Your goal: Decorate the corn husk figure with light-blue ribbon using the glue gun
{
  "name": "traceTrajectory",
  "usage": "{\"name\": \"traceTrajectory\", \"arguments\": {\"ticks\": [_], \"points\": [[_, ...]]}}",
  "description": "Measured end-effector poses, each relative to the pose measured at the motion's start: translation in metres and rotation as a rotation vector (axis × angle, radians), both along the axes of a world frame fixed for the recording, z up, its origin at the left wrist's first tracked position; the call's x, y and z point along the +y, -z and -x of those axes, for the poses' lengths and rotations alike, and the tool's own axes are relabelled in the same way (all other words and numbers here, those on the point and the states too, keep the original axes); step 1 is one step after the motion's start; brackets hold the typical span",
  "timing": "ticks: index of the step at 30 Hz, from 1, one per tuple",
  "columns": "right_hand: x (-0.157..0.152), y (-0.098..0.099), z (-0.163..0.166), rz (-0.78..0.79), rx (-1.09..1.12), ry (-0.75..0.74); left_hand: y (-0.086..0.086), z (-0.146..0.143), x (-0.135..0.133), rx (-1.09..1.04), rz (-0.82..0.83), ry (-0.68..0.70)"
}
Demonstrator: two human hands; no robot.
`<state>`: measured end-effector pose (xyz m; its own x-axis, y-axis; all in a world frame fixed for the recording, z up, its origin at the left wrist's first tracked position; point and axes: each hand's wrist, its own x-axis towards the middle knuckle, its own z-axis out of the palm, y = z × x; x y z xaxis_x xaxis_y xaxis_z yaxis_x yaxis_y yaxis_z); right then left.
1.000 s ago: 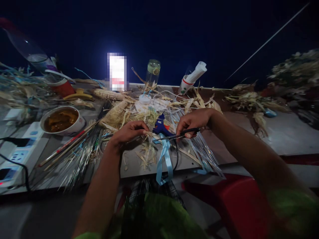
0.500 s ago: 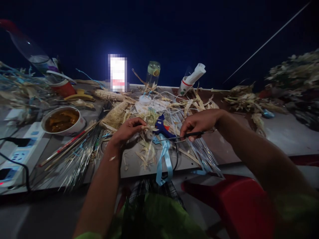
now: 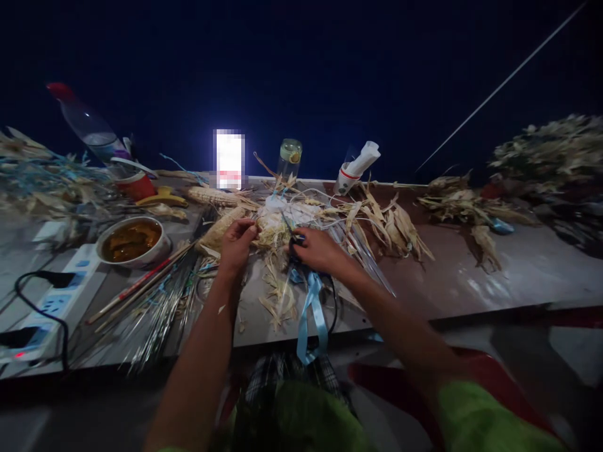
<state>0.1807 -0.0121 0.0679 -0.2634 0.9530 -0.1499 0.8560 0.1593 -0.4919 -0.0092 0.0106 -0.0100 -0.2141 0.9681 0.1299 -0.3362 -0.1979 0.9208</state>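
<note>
My left hand (image 3: 237,242) is curled, its fingertips pinching a pale bundle of dry corn husk (image 3: 272,229) at the middle of the table. My right hand (image 3: 319,251) lies close beside it, closed round the black handle of a pair of scissors (image 3: 290,230). The blades point up and away over the husk. A light blue ribbon (image 3: 313,311) trails from under my right hand over the table's near edge. More husk scraps (image 3: 279,300) lie below both hands.
A bowl of brown liquid (image 3: 132,241), long sticks and thin strips (image 3: 149,290) and a power strip (image 3: 53,295) lie left. A corn cob (image 3: 210,196), glowing screen (image 3: 229,159), bottle (image 3: 288,158) and white container (image 3: 354,168) stand behind. Husk heaps (image 3: 393,220) lie right; a red seat (image 3: 475,376) is below.
My right hand has swung left with the scissors, from beside the blue tool to the husk bundle; the blades now point up. My left hand moved slightly forward. The view tilted down.
</note>
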Motion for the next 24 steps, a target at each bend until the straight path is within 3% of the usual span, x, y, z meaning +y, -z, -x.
{"name": "traceTrajectory", "arguments": {"ticks": [3,7,13,17,20,24], "points": [[-0.002,0.018,0.034,-0.056,-0.079,0.058,0.001,0.002,0.001,-0.078,0.011,-0.023],[-0.001,0.028,0.057,-0.001,-0.125,0.027,-0.002,0.003,0.000,-0.161,-0.002,-0.013],[0.000,0.026,0.067,0.017,-0.207,-0.121,-0.008,0.002,-0.005,-0.211,0.063,0.024],[-0.004,0.019,0.068,0.010,-0.209,-0.140,-0.011,0.002,-0.007,-0.249,0.130,0.055],[-0.003,0.012,0.064,-0.065,-0.137,-0.102,-0.012,0.001,-0.006,-0.298,0.122,0.056],[0.009,0.012,0.063,-0.182,0.225,-0.042,-0.011,-0.003,-0.004,-0.370,0.104,0.064]]}}
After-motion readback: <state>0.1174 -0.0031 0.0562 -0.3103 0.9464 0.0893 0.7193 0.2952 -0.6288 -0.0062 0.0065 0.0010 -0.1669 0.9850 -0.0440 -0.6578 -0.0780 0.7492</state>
